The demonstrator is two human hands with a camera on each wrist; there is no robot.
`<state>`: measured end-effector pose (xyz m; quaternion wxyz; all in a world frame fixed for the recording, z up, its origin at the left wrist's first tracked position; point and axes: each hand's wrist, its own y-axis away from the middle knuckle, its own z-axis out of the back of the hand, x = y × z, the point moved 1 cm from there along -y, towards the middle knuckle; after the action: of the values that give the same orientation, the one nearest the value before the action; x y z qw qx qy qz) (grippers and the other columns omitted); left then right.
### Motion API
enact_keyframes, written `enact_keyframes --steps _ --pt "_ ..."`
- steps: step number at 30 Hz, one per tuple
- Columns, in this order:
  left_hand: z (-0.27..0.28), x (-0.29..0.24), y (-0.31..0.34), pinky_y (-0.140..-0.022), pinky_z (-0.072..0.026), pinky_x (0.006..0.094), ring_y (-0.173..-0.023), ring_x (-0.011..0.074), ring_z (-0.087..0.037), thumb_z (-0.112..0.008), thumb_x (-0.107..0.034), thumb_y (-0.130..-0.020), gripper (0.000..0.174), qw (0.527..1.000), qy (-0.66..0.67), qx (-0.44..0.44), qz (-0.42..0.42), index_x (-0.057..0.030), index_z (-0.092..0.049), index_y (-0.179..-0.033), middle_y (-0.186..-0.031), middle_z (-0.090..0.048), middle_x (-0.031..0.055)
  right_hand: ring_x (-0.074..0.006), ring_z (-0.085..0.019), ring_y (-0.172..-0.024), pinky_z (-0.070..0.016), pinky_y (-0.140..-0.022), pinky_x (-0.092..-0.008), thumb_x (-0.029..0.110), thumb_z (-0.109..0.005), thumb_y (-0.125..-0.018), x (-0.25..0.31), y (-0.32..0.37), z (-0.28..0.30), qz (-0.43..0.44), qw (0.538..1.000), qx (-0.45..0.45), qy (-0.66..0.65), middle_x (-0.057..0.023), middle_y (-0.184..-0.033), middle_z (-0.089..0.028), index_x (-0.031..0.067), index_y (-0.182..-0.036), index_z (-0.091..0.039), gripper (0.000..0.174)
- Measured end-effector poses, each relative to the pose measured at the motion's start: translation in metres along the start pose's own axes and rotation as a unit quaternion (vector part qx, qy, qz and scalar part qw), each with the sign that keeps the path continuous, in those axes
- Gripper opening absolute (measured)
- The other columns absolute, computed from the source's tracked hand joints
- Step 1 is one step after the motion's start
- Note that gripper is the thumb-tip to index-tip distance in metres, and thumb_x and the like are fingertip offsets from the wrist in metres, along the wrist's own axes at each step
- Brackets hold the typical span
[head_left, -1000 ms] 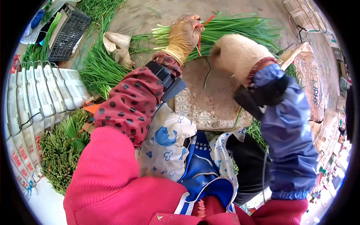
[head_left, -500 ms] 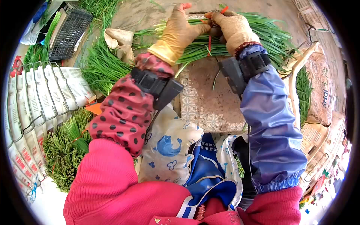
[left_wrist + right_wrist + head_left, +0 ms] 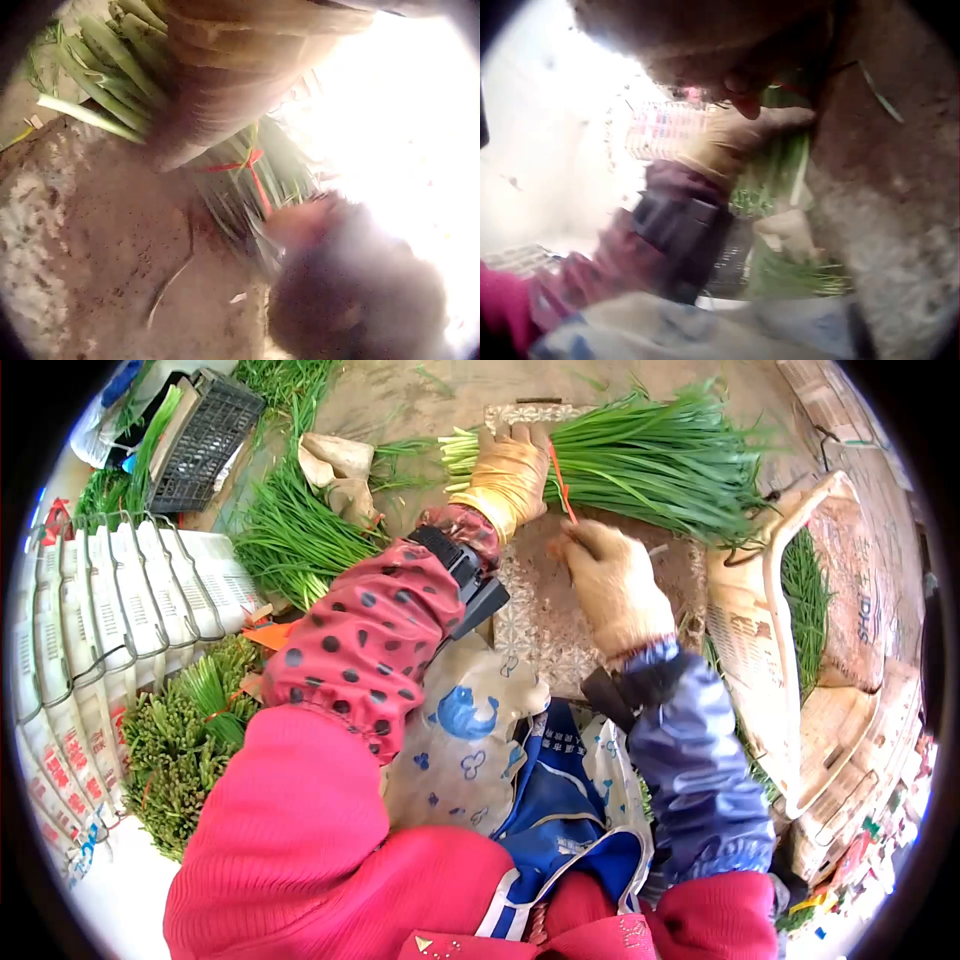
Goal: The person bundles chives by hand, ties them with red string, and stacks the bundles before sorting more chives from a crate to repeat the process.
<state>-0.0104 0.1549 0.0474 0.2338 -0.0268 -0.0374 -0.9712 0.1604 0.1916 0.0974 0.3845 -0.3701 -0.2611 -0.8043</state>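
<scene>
A bunch of long green chives (image 3: 655, 460) lies across a dirt-covered patterned board (image 3: 545, 625), pale stem ends to the left. My gloved left hand (image 3: 512, 472) grips the bunch near those stems. Just right of it, a red tie (image 3: 560, 475) is wrapped round the greens. My gloved right hand (image 3: 615, 582) is below the bunch and pinches the tie's end, which runs taut toward it. In the left wrist view the tie (image 3: 259, 191) shows a knot or crossing at the greens, and the right hand (image 3: 360, 277) is blurred at its end.
Loose chives (image 3: 300, 535) and a crumpled tan cloth-like piece (image 3: 340, 465) lie to the left. A black crate (image 3: 205, 445) stands at the back left, above white wire-edged baskets (image 3: 130, 590). Tied bundles (image 3: 180, 750) sit lower left. On the right is an open paper-like sack (image 3: 765, 630).
The right hand crossed to the bunch, met the left hand at the tie, then drew back toward the body with the tie's end. The left hand let go briefly and now grips the stems again.
</scene>
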Motion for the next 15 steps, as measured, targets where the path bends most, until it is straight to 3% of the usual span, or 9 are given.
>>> enact_keyframes --steps 2,3,4,6,8,12,13,14,15 --pt "-0.050 0.005 -0.024 -0.104 -0.0305 0.0634 -0.131 0.0367 -0.044 -0.073 -0.044 -0.073 0.089 0.996 -0.040 -0.033 0.068 -0.0001 -0.035 -0.141 -0.139 -0.047 0.0204 -0.0383 -0.064 -0.092 -0.0516 -0.081 -0.0439 0.028 -0.056 -0.090 0.039 -0.017 0.013 0.052 0.996 0.008 0.065 -0.0200 -0.095 -0.067 0.0089 -0.102 -0.070 0.026" --pt "-0.014 -0.007 0.000 -0.107 -0.0176 0.0726 -0.141 0.0386 -0.029 -0.055 -0.043 -0.089 0.079 0.996 -0.038 -0.014 0.073 -0.0042 -0.023 -0.150 -0.154 -0.030 0.0188 -0.0386 -0.064 -0.093 -0.0518 -0.081 -0.0437 0.029 -0.056 -0.090 0.054 -0.028 0.019 0.035 0.999 -0.006 0.041 -0.0196 -0.096 -0.067 0.0083 -0.099 -0.070 0.026" --pt "-0.009 -0.013 -0.001 -0.105 -0.0127 0.0771 -0.145 0.0381 -0.022 -0.054 -0.045 -0.091 0.078 0.981 -0.179 -0.003 0.078 -0.0078 -0.021 -0.152 -0.158 -0.020 0.0180 -0.0392 -0.063 -0.093 -0.0517 -0.081 -0.0441 0.028 -0.055 -0.090 0.061 -0.036 0.021 0.043 0.998 -0.036 0.012 -0.0195 -0.096 -0.067 0.0075 -0.098 -0.069 0.026" --pt "0.003 -0.013 0.016 -0.105 -0.0135 0.0768 -0.142 0.0382 -0.027 -0.056 -0.051 -0.088 0.079 0.982 -0.174 -0.069 -0.030 -0.0110 -0.027 -0.150 -0.154 -0.029 0.0186 -0.0294 -0.068 -0.087 -0.0511 -0.080 -0.0334 0.024 -0.061 -0.087 0.075 -0.049 0.031 0.074 0.996 -0.052 -0.020 -0.0177 -0.093 -0.070 0.0034 -0.105 -0.070 0.028" --pt "0.003 -0.013 0.019 -0.105 -0.0206 0.0720 -0.134 0.0367 -0.038 -0.057 -0.049 -0.086 0.075 0.994 -0.101 -0.041 -0.030 -0.0071 -0.036 -0.145 -0.141 -0.045 0.0183 -0.0287 -0.068 -0.085 -0.0508 -0.080 -0.0323 0.023 -0.061 -0.087 0.076 -0.050 0.033 0.087 0.988 -0.104 -0.075 -0.0164 -0.092 -0.071 0.0033 -0.106 -0.070 0.029" --pt "-0.029 -0.021 0.001 -0.098 -0.0355 0.0612 -0.115 0.0331 -0.052 -0.066 -0.039 -0.077 0.069 0.999 -0.019 -0.035 0.022 -0.0017 -0.047 -0.132 -0.119 -0.057 0.0171 -0.0243 -0.066 -0.077 -0.0504 -0.073 -0.0325 0.021 -0.060 -0.087 0.047 -0.020 0.017 0.038 0.995 -0.090 0.004 -0.0148 -0.087 -0.071 0.0025 -0.102 -0.071 0.027" --pt "-0.024 -0.022 0.008 -0.090 -0.0389 0.0564 -0.106 0.0320 -0.054 -0.062 -0.032 -0.079 0.056 0.997 -0.036 -0.067 -0.002 -0.0012 -0.050 -0.124 -0.111 -0.058 0.0171 -0.0255 -0.063 -0.074 -0.0496 -0.072 -0.0332 0.021 -0.060 -0.086 0.040 -0.007 0.013 -0.069 0.990 -0.057 -0.107 -0.0145 -0.085 -0.070 0.0022 -0.097 -0.072 0.025" --pt "-0.017 -0.021 0.013 -0.082 -0.0423 0.0515 -0.098 0.0309 -0.056 -0.057 -0.025 -0.082 0.043 0.993 -0.054 -0.103 -0.026 -0.0006 -0.052 -0.117 -0.103 -0.058 0.0172 -0.0347 -0.065 -0.095 -0.0508 -0.082 -0.0384 0.031 -0.058 -0.089 0.015 0.002 0.006 -0.090 0.994 -0.013 -0.062 -0.0204 -0.097 -0.068 0.0041 -0.104 -0.069 0.032" --pt "-0.018 -0.026 0.018 -0.079 -0.0426 0.0468 -0.094 0.0295 -0.055 -0.058 -0.021 -0.080 0.039 0.986 -0.100 -0.128 -0.027 -0.0022 -0.052 -0.114 -0.100 -0.057 0.0155 -0.0354 -0.065 -0.094 -0.0508 -0.082 -0.0396 0.031 -0.057 -0.089 -0.004 0.021 0.000 -0.141 0.985 0.042 -0.085 -0.0214 -0.097 -0.067 0.0036 -0.104 -0.070 0.033"
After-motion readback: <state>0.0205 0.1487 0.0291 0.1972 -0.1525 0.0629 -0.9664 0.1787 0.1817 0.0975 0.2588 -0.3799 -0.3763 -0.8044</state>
